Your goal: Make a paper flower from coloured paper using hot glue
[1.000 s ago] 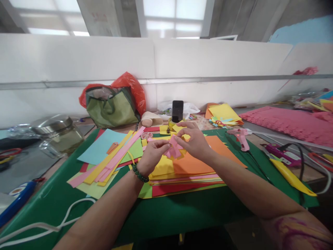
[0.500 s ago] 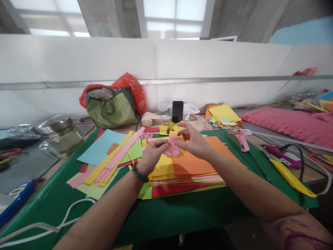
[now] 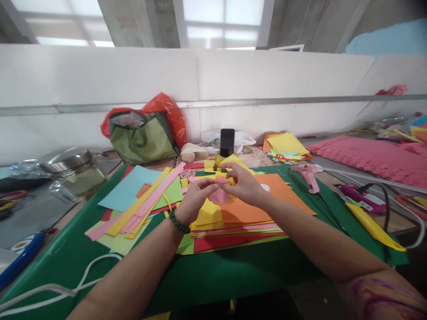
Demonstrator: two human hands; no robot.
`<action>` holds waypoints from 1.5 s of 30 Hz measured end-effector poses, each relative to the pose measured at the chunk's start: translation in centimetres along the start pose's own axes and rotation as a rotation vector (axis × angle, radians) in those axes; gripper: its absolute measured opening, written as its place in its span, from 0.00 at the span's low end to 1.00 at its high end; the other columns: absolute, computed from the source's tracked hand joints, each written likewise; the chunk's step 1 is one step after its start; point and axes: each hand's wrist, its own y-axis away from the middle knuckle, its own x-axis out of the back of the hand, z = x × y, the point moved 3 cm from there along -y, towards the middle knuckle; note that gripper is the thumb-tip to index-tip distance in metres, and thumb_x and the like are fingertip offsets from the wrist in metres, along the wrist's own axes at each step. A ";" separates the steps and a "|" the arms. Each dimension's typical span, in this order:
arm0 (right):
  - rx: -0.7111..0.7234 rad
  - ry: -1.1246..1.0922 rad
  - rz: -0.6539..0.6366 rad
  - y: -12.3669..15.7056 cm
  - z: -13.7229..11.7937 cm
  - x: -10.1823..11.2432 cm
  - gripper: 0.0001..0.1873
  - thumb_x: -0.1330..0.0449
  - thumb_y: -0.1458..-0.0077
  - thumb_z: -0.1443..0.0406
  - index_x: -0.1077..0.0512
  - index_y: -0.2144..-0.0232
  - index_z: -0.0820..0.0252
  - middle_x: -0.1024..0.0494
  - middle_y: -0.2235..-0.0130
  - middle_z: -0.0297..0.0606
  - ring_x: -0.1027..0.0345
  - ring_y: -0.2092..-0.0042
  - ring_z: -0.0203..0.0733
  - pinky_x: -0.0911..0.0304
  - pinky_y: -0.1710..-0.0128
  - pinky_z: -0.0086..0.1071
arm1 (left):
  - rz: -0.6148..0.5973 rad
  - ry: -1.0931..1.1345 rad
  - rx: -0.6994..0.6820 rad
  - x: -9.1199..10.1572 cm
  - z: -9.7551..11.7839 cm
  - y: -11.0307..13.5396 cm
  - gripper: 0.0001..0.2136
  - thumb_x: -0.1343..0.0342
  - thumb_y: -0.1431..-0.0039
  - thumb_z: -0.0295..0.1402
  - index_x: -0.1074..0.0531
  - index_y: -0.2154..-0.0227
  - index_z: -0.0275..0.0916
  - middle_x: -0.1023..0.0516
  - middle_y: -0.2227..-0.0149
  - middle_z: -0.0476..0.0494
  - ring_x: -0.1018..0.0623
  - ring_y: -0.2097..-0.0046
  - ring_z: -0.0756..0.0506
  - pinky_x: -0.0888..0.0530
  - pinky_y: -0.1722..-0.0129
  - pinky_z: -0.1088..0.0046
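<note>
Between my hands is a small pink and yellow paper flower, held above the paper stack. My left hand, with a green bead bracelet at the wrist, pinches its left side. My right hand has thumb and fingers closed on its upper right edge, and the fingers hide part of it. Beneath lie an orange sheet and a yellow sheet on top of several coloured sheets. Left of my hands, pink and yellow paper strips rest over a light blue sheet.
A green mat covers the table. On the right are a pink glue gun, a yellow utility knife and a purple device. A phone stands at the back. A glass jar and a green bag are left.
My right fingers have closed in on the flower's upper edge, and its pink part now looks folded or tilted. A white round spot on the orange sheet has come into view.
</note>
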 end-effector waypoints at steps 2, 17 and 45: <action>0.012 0.031 -0.001 0.1 0.0 -0.2 0.29 0.42 0.57 0.67 0.37 0.50 0.63 0.32 0.70 0.31 0.40 0.73 0.33 0.43 0.72 0.30 | 0.017 -0.029 0.008 0.0 -0.1 -0.1 0.08 0.36 0.57 0.33 0.22 0.73 0.35 0.22 0.73 0.46 0.28 0.71 0.50 0.33 0.70 0.74; -0.074 -0.213 -0.033 -0.5 2.2 -0.5 0.34 0.46 0.64 0.71 0.40 0.49 0.60 0.37 0.76 0.25 0.41 0.75 0.32 0.47 0.77 0.26 | 0.095 0.108 0.054 0.3 -0.3 -0.3 0.08 0.36 0.61 0.32 0.25 0.74 0.37 0.24 0.73 0.50 0.27 0.69 0.49 0.34 0.67 0.73; -0.038 -0.309 0.023 -0.9 3.4 -0.7 0.30 0.41 0.58 0.58 0.39 0.52 0.64 0.41 0.78 0.22 0.44 0.76 0.32 0.50 0.76 0.27 | 0.110 -0.024 0.139 0.6 -2.0 -0.6 0.11 0.34 0.64 0.33 0.26 0.75 0.35 0.24 0.73 0.48 0.27 0.69 0.50 0.35 0.66 0.73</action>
